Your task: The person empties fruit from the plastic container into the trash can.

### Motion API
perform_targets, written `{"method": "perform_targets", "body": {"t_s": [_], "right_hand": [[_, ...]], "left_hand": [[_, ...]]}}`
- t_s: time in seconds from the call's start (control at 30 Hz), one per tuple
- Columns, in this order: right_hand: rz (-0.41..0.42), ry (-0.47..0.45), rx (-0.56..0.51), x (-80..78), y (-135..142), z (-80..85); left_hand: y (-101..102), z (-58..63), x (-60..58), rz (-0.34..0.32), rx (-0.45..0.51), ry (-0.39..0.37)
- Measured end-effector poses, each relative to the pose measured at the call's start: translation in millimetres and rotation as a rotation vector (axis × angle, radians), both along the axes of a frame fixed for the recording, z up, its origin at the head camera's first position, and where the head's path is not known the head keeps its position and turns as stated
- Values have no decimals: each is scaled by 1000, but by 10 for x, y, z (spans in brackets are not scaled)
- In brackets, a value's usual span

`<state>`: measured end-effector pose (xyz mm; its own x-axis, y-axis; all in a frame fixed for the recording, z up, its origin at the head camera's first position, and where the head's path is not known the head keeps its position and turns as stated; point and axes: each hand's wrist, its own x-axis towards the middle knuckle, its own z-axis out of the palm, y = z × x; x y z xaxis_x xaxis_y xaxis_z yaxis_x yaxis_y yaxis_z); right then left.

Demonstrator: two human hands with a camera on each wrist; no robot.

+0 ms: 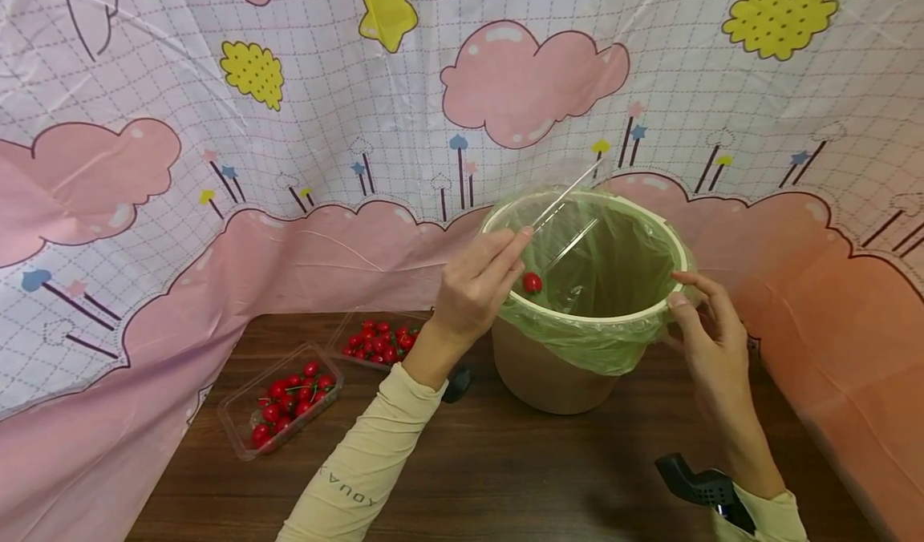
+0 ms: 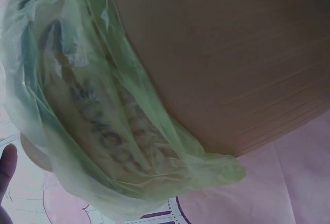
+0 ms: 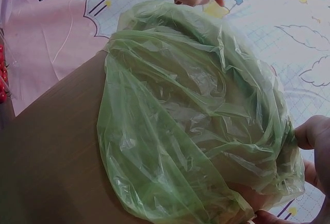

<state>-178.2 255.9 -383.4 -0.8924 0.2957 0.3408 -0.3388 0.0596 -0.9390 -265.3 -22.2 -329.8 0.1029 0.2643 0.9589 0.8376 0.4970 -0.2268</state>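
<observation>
My left hand (image 1: 476, 285) pinches the edge of a clear plastic container (image 1: 570, 245), tilted over the mouth of a bin. One cherry tomato (image 1: 532, 283) shows below the left fingers, just inside the near left part of the rim. The tan bin (image 1: 556, 378) stands upright, with a translucent green bag (image 1: 585, 341) folded over its pale rim. At the right side of that rim, my right hand (image 1: 715, 341) grips the edge and the bag between thumb and fingers. In the right wrist view, the right thumb (image 3: 312, 131) presses against the bag.
Left of the bin, two clear plastic trays hold several cherry tomatoes: a nearer tray (image 1: 231, 426) and one farther back (image 1: 339, 337), partly behind the left forearm. All stand on a dark wooden table (image 1: 505, 478). A printed cloth (image 1: 325, 261) hangs behind and at both sides.
</observation>
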Motion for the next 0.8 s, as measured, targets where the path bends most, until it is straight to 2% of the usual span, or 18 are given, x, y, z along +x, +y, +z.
{"method": "perform_targets", "body": {"t_s": [0.13,0.33,0.67,0.8], "right_hand": [[4,4,-4,0,-2,1],[17,13,-29,-4,1,1],[23,4,-47,-6,11,2],[-2,-18,-28,-7,25,6]], "left_hand": [[1,17,19,-6,9,10],[-18,81,48,34,78,75],[-169,230,176,11,373,41],[-261,301,256,-66,486,6]]}}
